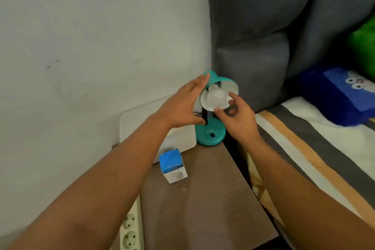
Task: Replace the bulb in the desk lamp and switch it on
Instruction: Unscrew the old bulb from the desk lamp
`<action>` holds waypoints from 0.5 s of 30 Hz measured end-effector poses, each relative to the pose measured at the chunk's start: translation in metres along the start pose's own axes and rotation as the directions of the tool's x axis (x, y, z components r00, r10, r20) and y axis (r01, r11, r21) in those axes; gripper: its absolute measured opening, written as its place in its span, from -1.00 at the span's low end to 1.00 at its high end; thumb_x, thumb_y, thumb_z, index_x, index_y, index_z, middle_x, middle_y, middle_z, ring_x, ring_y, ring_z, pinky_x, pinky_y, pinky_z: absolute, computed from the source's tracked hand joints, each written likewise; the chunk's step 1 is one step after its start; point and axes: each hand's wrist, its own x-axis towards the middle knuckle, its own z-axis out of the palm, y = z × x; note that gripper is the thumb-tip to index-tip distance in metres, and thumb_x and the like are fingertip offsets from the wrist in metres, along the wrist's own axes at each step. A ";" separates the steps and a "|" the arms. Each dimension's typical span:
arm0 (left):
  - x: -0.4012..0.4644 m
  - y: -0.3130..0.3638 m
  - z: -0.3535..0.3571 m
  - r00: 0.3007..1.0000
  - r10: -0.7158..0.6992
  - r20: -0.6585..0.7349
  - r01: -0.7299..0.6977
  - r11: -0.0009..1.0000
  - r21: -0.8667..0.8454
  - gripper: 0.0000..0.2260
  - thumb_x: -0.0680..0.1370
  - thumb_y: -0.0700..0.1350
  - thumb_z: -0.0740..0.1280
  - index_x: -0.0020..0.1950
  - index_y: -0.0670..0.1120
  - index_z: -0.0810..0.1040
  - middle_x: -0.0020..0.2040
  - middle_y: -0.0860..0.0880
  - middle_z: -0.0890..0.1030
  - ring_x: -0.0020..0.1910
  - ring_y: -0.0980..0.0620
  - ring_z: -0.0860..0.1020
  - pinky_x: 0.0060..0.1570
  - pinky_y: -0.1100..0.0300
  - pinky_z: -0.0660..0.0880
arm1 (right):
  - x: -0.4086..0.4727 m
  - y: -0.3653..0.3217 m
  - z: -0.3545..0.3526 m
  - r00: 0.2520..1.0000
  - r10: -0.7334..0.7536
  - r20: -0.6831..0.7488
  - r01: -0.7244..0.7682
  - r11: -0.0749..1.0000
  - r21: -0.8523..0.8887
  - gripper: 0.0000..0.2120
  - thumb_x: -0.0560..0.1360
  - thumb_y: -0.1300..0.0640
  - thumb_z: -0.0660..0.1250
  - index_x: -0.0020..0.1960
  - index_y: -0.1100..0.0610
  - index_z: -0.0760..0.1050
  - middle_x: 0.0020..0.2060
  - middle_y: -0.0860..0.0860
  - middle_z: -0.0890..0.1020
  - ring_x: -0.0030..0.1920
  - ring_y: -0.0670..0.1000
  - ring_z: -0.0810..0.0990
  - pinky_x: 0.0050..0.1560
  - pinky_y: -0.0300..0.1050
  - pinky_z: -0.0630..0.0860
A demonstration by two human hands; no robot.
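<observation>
Round frosted bulb (pixel 218 98) pinched in right hand (pixel 237 119); left hand (pixel 182 105) flat, released, against glossy teal shade (pixel 222 81).

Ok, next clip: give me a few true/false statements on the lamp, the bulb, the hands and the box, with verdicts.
1. The bulb sits inside the lamp shade. True.
2. The right hand has its fingers on the bulb. True.
3. The left hand holds the blue and white box. False: the box stands on the brown table; that hand is beside the shade.
4. The lamp's base is red. False: teal.
5. The bulb is lit. False: it looks unlit.
</observation>
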 end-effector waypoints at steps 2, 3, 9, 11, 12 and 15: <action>0.013 -0.002 -0.004 0.997 0.068 0.019 -0.068 0.998 0.008 0.14 0.33 0.04 0.61 0.61 0.12 -0.17 0.64 0.04 0.01 0.58 0.04 0.07 0.47 0.21 0.13 | 0.007 0.002 0.003 1.000 -0.006 -0.028 0.005 1.000 -0.016 -0.32 0.42 -0.11 0.48 0.47 -0.02 0.33 0.20 0.03 0.56 0.05 0.00 0.59 0.03 -0.16 0.50; 0.018 -0.006 -0.006 0.997 0.072 0.035 -0.072 0.997 0.014 0.13 0.33 0.03 0.61 0.61 0.12 -0.15 0.63 0.04 0.03 0.58 0.05 0.08 0.47 0.21 0.14 | 0.008 0.004 0.005 1.000 -0.013 -0.027 0.012 1.000 -0.023 -0.32 0.42 -0.11 0.48 0.47 -0.03 0.33 0.20 0.02 0.56 0.04 -0.02 0.60 0.03 -0.17 0.50; 0.035 -0.019 0.002 0.989 0.141 0.037 -0.141 0.990 0.011 0.03 0.36 -0.01 0.59 0.59 0.22 -0.05 0.58 0.06 0.21 0.49 0.04 0.29 0.40 0.08 0.38 | 0.013 0.012 0.014 0.997 -0.054 -0.047 0.051 0.997 -0.055 -0.33 0.43 -0.10 0.48 0.47 -0.07 0.33 0.14 -0.03 0.60 -0.08 -0.09 0.61 -0.04 -0.22 0.54; 0.037 -0.019 0.006 0.989 0.145 0.020 -0.145 0.989 0.019 0.01 0.37 -0.04 0.58 0.59 0.23 -0.03 0.55 0.04 0.24 0.43 0.00 0.37 0.34 0.06 0.45 | 0.014 0.014 0.016 0.997 -0.042 -0.070 0.039 0.998 -0.048 -0.34 0.43 -0.13 0.47 0.46 -0.09 0.33 0.13 -0.03 0.62 -0.07 -0.08 0.64 0.01 -0.13 0.60; 0.038 -0.020 0.008 0.988 0.152 0.010 -0.152 0.988 0.025 -0.01 0.38 -0.04 0.58 0.59 0.23 -0.03 0.54 0.03 0.25 0.40 -0.02 0.40 0.31 0.04 0.47 | 0.015 0.015 0.017 0.996 -0.037 -0.078 0.033 0.998 -0.049 -0.35 0.43 -0.15 0.46 0.45 -0.10 0.33 0.13 -0.03 0.63 -0.05 -0.07 0.64 0.04 -0.06 0.62; 0.040 -0.020 0.011 0.979 0.202 -0.031 -0.199 0.977 0.075 -0.11 0.46 0.05 0.51 0.60 0.20 -0.02 0.53 -0.02 0.27 0.34 -0.07 0.47 0.25 -0.02 0.53 | 0.018 0.014 0.019 0.997 -0.006 -0.082 0.002 0.999 -0.043 -0.33 0.42 -0.25 0.42 0.45 -0.11 0.33 0.11 0.00 0.65 0.01 -0.04 0.65 0.08 -0.07 0.59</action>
